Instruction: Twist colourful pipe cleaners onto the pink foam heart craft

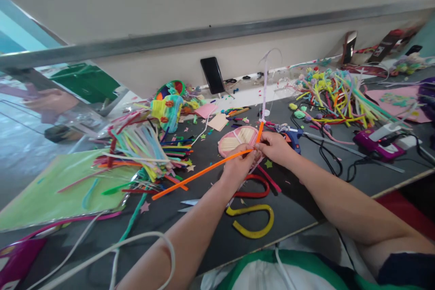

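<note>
Both my hands are closed on an orange pipe cleaner above the dark table. My left hand pinches it where it bends, and its long end slants down to the left. Just beside it, my right hand pinches the short part that rises to a lilac stem standing upright. Whatever lies between the fingertips is hidden. Behind the hands is a pink-rimmed oval piece, partly covered. Scissors with one red handle and one yellow handle lie below my hands, blades partly hidden by my left forearm.
Pipe cleaner bundles lie at left and right. A blue glue gun rests right of my hands, near cables and a purple power strip. A phone leans on the back panel. A person's hand shows at far left.
</note>
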{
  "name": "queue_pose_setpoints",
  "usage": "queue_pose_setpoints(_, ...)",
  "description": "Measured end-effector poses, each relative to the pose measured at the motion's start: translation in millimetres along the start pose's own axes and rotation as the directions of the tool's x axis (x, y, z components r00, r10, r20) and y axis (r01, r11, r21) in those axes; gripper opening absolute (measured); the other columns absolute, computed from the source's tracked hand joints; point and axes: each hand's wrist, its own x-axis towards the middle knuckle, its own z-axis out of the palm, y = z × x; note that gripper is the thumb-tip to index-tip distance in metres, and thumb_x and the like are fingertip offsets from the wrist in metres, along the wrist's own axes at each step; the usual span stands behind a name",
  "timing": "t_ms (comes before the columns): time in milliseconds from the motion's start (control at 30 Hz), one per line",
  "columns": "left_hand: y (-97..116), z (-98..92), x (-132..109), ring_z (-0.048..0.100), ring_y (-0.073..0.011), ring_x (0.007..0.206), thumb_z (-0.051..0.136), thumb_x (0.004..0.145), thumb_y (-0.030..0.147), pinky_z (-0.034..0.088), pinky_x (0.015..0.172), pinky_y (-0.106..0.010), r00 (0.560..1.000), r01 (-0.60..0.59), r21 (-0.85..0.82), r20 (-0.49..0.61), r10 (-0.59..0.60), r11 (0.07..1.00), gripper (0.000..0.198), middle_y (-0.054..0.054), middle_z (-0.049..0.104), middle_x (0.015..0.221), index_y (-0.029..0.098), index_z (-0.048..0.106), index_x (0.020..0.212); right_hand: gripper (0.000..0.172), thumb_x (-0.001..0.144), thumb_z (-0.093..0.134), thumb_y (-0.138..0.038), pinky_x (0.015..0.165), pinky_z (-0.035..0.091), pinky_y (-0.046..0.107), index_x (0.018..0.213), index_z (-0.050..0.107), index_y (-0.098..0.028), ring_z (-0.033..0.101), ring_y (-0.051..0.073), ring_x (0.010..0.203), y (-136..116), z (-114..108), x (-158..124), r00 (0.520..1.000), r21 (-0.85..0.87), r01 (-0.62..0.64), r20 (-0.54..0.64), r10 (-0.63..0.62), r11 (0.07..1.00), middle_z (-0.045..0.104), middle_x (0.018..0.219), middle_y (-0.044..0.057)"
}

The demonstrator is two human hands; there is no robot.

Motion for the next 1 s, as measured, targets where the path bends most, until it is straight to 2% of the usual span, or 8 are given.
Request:
queue_pose_setpoints(133, -2.8, -4.0, 2.2, 0.052, -0.0108, 0.055, 0.054, 0.079, 0.032, 0.041, 0.053, -0.021, 0.982, -0.169, 0.276, -0.038, 0.186, 0.946, 0.017, 0.001, 0.057, 0.057, 0.018, 0.060, 0.070, 0.014, 0.071, 0.059, -0.021, 0.055, 0.033, 0.023, 0.060, 0.053, -0.016, 0.046, 0.011, 0.057, -7.9, 4.0, -3.7, 0.995, -0.142, 0.053, -0.079, -0.064, 0.989, 0.053, 0.059, -0.001)
queue_pose_setpoints(267, -0.4, -8.6, 4.6, 0.052, -0.0117, 0.057, 0.053, 0.079, 0.030, 0.039, 0.052, -0.022, 0.963, -0.230, 0.448, -0.023, 0.268, 0.864, 0.019, -0.001, 0.059, 0.059, 0.019, 0.061, 0.066, 0.016, 0.070, 0.060, -0.022, 0.055, 0.035, 0.024, 0.058, 0.051, -0.016, 0.046, 0.011, 0.056, -8.5, 10.1, -4.4, 0.989, -0.080, -0.020, -0.150, 0.008, 0.997, 0.052, 0.057, -0.001)
queue_pose_setpoints(333, 2.7, -10.3, 4.4, 0.054, -0.0120, 0.058, 0.053, 0.079, 0.030, 0.042, 0.054, -0.022, 0.968, -0.224, 0.400, -0.017, 0.251, 0.889, 0.018, -0.001, 0.059, 0.060, 0.019, 0.061, 0.068, 0.015, 0.070, 0.061, -0.025, 0.052, 0.038, 0.023, 0.061, 0.053, -0.016, 0.047, 0.011, 0.054, -7.6, 11.0, -3.5, 0.991, 0.119, -0.082, -0.098, 0.094, 0.989, 0.052, 0.057, -0.002)
queue_pose_setpoints(433, 8.4, -10.7, 2.7, 0.055, -0.0118, 0.056, 0.055, 0.079, 0.032, 0.046, 0.056, -0.023, 0.984, -0.174, 0.183, -0.007, 0.178, 0.968, 0.016, 0.000, 0.058, 0.059, 0.018, 0.060, 0.074, 0.020, 0.070, 0.065, -0.034, 0.051, 0.045, 0.024, 0.078, 0.059, -0.017, 0.053, 0.012, 0.053, -7.2, 8.7, -3.1, 0.988, 0.488, -0.149, 0.095, 0.118, 0.860, 0.058, 0.063, -0.002)
queue_pose_setpoints(533, 11.8, -7.8, 0.6, 0.054, -0.0108, 0.050, 0.058, 0.078, 0.035, 0.046, 0.053, -0.023, 0.996, -0.069, -0.062, 0.045, 0.072, 0.996, 0.019, 0.002, 0.055, 0.056, 0.016, 0.056, 0.076, 0.029, 0.067, 0.069, -0.039, 0.053, 0.050, 0.027, 0.085, 0.062, -0.017, 0.057, 0.013, 0.053, -7.5, 5.1, -4.5, 0.979, 0.632, -0.186, 0.188, 0.085, 0.752, 0.061, 0.065, -0.002)
queue_pose_setpoints(733, 9.1, -0.1, -2.2, 0.054, -0.0088, 0.049, 0.061, 0.075, 0.037, 0.044, 0.049, -0.021, 0.995, 0.080, -0.227, 0.080, -0.063, 0.971, 0.023, 0.003, 0.056, 0.059, 0.016, 0.053, 0.075, 0.025, 0.063, 0.073, -0.037, 0.055, 0.051, 0.028, 0.071, 0.061, -0.016, 0.060, 0.014, 0.052, -3.2, 3.1, -5.0, 0.971, 0.609, -0.228, 0.203, 0.129, 0.760, 0.063, 0.059, -0.001)
queue_pose_setpoints(833, 6.3, 1.2, -3.4, 0.053, -0.0098, 0.050, 0.058, 0.077, 0.037, 0.045, 0.052, -0.022, 0.998, 0.061, -0.120, 0.041, -0.057, 0.991, 0.021, 0.003, 0.056, 0.058, 0.017, 0.053, 0.074, 0.024, 0.064, 0.071, -0.036, 0.052, 0.049, 0.025, 0.067, 0.059, -0.016, 0.059, 0.013, 0.052, 0.4, 5.5, -3.9, 0.974, 0.521, -0.224, 0.135, 0.180, 0.823, 0.063, 0.059, 0.000)
queue_pose_setpoints(1000, 2.2, 1.3, -5.4, 0.053, -0.0116, 0.059, 0.050, 0.082, 0.031, 0.042, 0.060, -0.024, 0.988, -0.147, 0.219, -0.021, 0.155, 0.965, 0.018, 0.000, 0.056, 0.061, 0.018, 0.053, 0.069, 0.022, 0.066, 0.069, -0.033, 0.046, 0.045, 0.023, 0.060, 0.055, -0.017, 0.056, 0.012, 0.047, 2.4, 8.3, -4.1, 0.971, 0.415, -0.236, 0.081, 0.223, 0.878, 0.061, 0.053, 0.000)
